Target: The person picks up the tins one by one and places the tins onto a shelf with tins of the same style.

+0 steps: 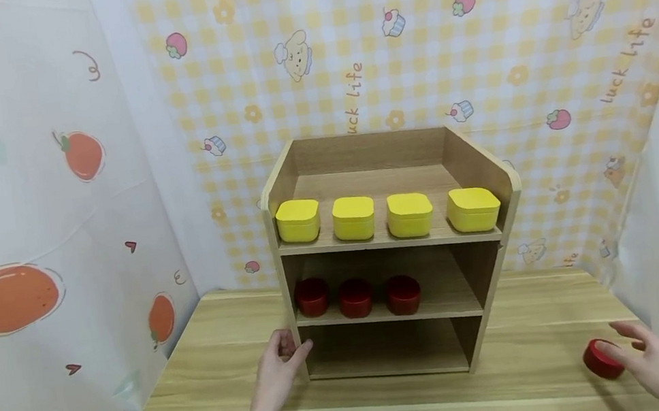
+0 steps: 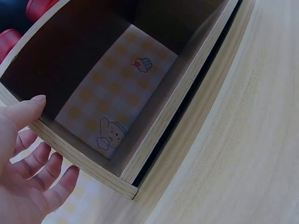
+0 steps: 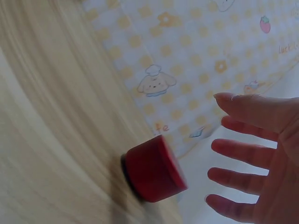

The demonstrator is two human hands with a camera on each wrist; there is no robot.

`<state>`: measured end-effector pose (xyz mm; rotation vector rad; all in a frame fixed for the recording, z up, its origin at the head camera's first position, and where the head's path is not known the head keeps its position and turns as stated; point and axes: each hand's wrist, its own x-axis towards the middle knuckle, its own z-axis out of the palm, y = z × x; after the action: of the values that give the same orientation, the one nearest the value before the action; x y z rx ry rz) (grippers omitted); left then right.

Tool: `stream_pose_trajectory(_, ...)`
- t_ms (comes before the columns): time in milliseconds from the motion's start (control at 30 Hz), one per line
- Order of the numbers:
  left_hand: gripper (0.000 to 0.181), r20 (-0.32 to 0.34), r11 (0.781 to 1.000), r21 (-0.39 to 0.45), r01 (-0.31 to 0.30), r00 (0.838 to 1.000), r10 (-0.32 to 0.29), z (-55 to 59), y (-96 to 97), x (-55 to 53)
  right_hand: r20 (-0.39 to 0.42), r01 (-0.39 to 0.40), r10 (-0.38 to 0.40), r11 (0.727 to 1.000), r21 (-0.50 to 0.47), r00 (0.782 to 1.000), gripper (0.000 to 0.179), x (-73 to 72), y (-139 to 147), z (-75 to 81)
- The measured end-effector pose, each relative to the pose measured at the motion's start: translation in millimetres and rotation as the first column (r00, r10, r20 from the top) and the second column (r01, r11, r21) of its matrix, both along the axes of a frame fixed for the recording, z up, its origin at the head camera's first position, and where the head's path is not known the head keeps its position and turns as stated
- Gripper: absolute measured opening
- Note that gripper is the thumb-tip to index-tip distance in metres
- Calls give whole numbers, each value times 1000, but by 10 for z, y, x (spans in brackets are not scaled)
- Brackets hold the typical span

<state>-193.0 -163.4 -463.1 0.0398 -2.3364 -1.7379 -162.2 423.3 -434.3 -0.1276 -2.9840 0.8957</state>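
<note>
My left hand (image 1: 274, 370) grips the lower left side panel of a small wooden shelf (image 1: 372, 152); in the left wrist view the thumb lies on the inner side and the fingers on the outer side. At the right of the table, my right hand (image 1: 653, 358) hovers beside a round red box (image 1: 603, 364), thumb and fingers spread. The right wrist view shows a gap between these fingers and the red box (image 3: 152, 170), which sits on the table. Three matching red boxes (image 1: 356, 299) stand in a row on the middle shelf, towards its left.
Several yellow square boxes (image 1: 354, 219) line the front of the top shelf. The bottom compartment (image 1: 384, 349) has its opening towards me. Behind the wooden table (image 1: 218, 356) hangs a yellow checked cloth (image 1: 316, 97); white cloths flank both sides.
</note>
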Motion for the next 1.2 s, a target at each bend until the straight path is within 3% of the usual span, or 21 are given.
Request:
stream_pose_trajectory(233,29,18,1000,-19,-15,1000,15,-2,12,-8,-59,63,-64,998,-24,996,70,-61,89,-211)
stream_pose_trajectory(367,32,10,1000,1,-8,1000,8,-3,3,6,-34,56,-57,998,-36,998,72,-94,106,-319)
stream_pose_trajectory(500,32,15,1000,-3,-7,1000,7,-12,-4,-5,81,64,-61,997,-40,995,80,-127,87,-363)
stream_pose_trajectory(700,31,17,1000,-16,-9,1000,10,-6,2,-16,143,68,-63,997,-35,988,82,-153,72,-409)
stream_pose_trajectory(1033,27,42,999,-30,-24,999,26,-2,27,-30,139,78,-72,996,-35,988,85,-126,109,-457)
stream_pose_trajectory(1200,31,16,1000,-11,-6,1000,7,2,4,-12,115,83,-79,996,-28,990,85,-155,123,-481)
